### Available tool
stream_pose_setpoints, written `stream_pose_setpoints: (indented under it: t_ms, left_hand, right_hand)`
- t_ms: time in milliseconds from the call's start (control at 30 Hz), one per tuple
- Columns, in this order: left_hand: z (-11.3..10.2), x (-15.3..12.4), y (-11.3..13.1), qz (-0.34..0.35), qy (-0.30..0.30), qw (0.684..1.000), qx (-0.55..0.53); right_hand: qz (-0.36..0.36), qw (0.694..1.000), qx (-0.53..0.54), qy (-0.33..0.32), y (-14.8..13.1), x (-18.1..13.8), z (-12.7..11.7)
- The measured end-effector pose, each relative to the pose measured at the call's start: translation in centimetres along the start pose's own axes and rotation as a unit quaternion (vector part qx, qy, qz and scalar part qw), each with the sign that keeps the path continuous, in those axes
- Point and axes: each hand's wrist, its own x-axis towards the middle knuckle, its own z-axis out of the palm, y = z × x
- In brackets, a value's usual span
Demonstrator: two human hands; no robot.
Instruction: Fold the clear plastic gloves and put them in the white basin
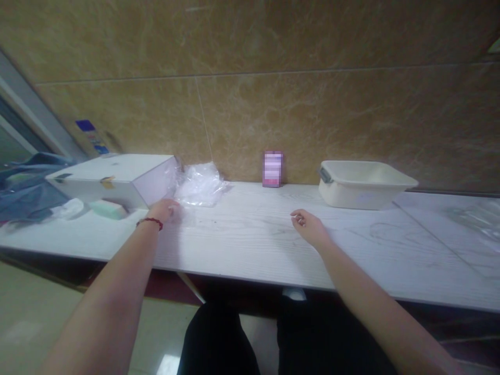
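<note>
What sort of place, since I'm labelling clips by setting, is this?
Probably an indoor work area, its exact use unclear: a long wood-grain counter against a tiled wall, with clear plastic packaging on it.

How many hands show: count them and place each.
2: the left hand beside the white box and clear plastic; the right hand left of the cream tub, nearer the camera.

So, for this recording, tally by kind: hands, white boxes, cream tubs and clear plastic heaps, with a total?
Hands: 2 (left hand, right hand)
White box: 1
Cream tub: 1
Clear plastic heaps: 2 (left heap, right heap)
Total: 6
</note>
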Motion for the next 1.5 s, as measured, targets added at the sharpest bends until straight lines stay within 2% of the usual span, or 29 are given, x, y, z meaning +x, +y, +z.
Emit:
stream_pose_setpoints:
  t_ms: [100,533,667,833,1000,1200,1367,1500]
  left_hand:
    - [-0.4,-0.2,-0.2,0.004,-0.03,0.999,-0.011]
    - [-1.2,-0.6,0.3,-0.022,0.019,0.999,0.016]
    - [-1.6,-1.3,1.6,0.046,0.03,0.998,-0.009]
    - [-2.5,-1.8,3.7,0.129,-0.018,0.99,-0.046]
    - [-3.9,-2.1,3.9,0.187,-0.096,0.976,-0.053]
    - [-4.1,-3.5,3.9,0.224,-0.094,0.968,-0.064]
    - [-3.1,-4.5,3.8,0.203,-0.079,0.972,-0.087]
    - [-2.6,-5.0,3.6,0.177,-0.067,0.978,-0.091]
  right_hand:
    - [0.001,1.0,0.004,-0.004,0.0,0.0,0.0]
    - [0.007,1.0,0.015,-0.023,-0.6,-0.3,-0.3]
    - [0.003,1.0,0.02,-0.021,-0.5,-0.3,-0.1]
    - [0.006,1.0,0.02,-0.015,-0.5,-0.2,-0.1]
    - [0.0,0.999,0.029,-0.022,-0.6,-0.3,-0.1]
    - [0.005,0.999,0.017,-0.031,-1.0,-0.4,-0.1]
    - [-0.033,0.998,-0.024,-0.056,-0.6,2.6,-0.6]
    - [-0.082,0.984,-0.157,-0.018,0.3,7.2,-1.0]
